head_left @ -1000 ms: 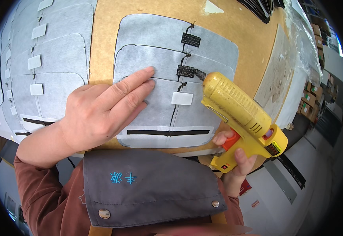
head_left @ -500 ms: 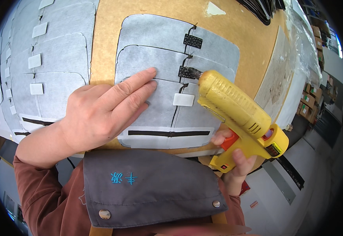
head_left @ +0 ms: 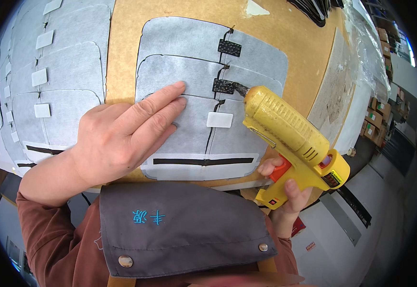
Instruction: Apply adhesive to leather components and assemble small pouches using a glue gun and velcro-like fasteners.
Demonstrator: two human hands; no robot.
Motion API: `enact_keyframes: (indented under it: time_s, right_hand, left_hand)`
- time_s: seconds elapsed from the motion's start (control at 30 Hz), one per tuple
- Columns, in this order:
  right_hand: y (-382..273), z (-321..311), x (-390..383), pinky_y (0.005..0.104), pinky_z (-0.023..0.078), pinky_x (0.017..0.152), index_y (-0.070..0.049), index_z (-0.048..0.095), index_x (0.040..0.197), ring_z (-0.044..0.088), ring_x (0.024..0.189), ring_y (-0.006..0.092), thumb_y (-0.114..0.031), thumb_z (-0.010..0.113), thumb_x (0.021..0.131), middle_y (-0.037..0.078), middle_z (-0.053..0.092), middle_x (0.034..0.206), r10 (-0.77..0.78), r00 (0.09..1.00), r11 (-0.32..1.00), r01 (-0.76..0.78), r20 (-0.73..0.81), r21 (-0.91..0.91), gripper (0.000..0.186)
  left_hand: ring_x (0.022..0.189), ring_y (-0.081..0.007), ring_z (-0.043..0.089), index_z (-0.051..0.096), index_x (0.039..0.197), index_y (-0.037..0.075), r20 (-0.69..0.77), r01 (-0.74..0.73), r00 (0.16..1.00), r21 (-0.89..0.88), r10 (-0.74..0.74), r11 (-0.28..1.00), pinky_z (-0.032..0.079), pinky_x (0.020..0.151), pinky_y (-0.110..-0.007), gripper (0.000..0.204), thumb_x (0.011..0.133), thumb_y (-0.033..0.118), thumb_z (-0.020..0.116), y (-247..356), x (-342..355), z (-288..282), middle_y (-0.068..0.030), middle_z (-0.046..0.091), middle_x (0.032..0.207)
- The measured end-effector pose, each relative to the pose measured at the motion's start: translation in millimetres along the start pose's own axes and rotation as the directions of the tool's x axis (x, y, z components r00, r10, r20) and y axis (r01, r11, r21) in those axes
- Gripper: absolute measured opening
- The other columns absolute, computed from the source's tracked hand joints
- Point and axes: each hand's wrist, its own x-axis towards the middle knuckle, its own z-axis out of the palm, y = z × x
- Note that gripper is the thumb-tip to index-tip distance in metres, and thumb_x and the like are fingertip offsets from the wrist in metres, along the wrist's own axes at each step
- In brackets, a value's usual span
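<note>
A short stack of overlapping grey-white fabric panels (head_left: 180, 138) lies in front of me, each one set back from the nearer one. My left hand (head_left: 122, 131) rests flat on the left part of the stack, fingers stretched out, holding nothing. In my right hand (head_left: 292, 195) is a yellow hot glue gun (head_left: 292, 129), its handle gripped by the red trigger. The gun's dark nozzle (head_left: 240, 89) is at the right end of a black textured patch (head_left: 223, 86) on the middle panel. A similar black patch (head_left: 229, 47) lies on the farthest panel, and a white patch (head_left: 219, 120) on the nearest.
More overlapping panels with white patches (head_left: 42, 110) cover the left side of the brown board (head_left: 122, 57). Dark folded material (head_left: 314, 12) sits at the far right. Clear plastic film (head_left: 369, 57) hangs near the right edge, with cardboard boxes (head_left: 373, 119) beyond.
The glue gun's nozzle has shifted slightly rightward along the middle black patch, so more of the patch and the nozzle show. My left hand keeps its place on the panels.
</note>
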Motion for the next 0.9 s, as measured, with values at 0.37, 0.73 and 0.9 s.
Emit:
enact_keyframes:
  time_s: [0.37, 0.73, 0.9]
  right_hand:
    - [1, -2, 3, 0.0403, 0.050, 0.090, 0.009, 0.045, 0.135, 0.064, 0.098, 0.0286, -0.019, 0.067, 0.086, 0.020, 0.063, 0.106, 0.001, 1.000, 1.000, -0.001, 0.018, -0.001, 0.061]
    - [-2, 3, -2, 0.0418, 0.050, 0.089, 0.009, 0.043, 0.138, 0.064, 0.098, 0.0305, -0.018, 0.067, 0.083, 0.022, 0.065, 0.104, 0.028, 1.000, 0.999, -0.028, 0.014, 0.024, 0.066]
    - [-6, 11, 7, 0.0416, 0.050, 0.090, 0.008, 0.042, 0.139, 0.064, 0.099, 0.0300, -0.017, 0.066, 0.084, 0.023, 0.064, 0.107, 0.041, 0.999, 0.999, -0.042, 0.024, 0.016, 0.065]
  left_hand:
    - [0.069, -0.0153, 0.067, 0.067, 0.120, 0.001, 0.007, -0.007, 1.000, 0.003, 0.007, 1.000, 0.053, 0.056, -0.027, 0.044, 0.078, 0.007, 0.078, -1, 0, 0, -0.0150, 0.066, 0.130]
    - [0.068, -0.0157, 0.067, 0.067, 0.119, 0.002, -0.005, 0.000, 1.000, 0.007, 0.000, 1.000, 0.052, 0.055, -0.027, 0.044, 0.077, 0.008, 0.078, 0, -1, 1, -0.0144, 0.067, 0.127]
    - [0.066, -0.0150, 0.066, 0.067, 0.119, 0.002, -0.013, 0.003, 1.000, 0.005, -0.003, 1.000, 0.052, 0.054, -0.026, 0.044, 0.077, 0.008, 0.078, 0, -2, 1, -0.0142, 0.068, 0.127]
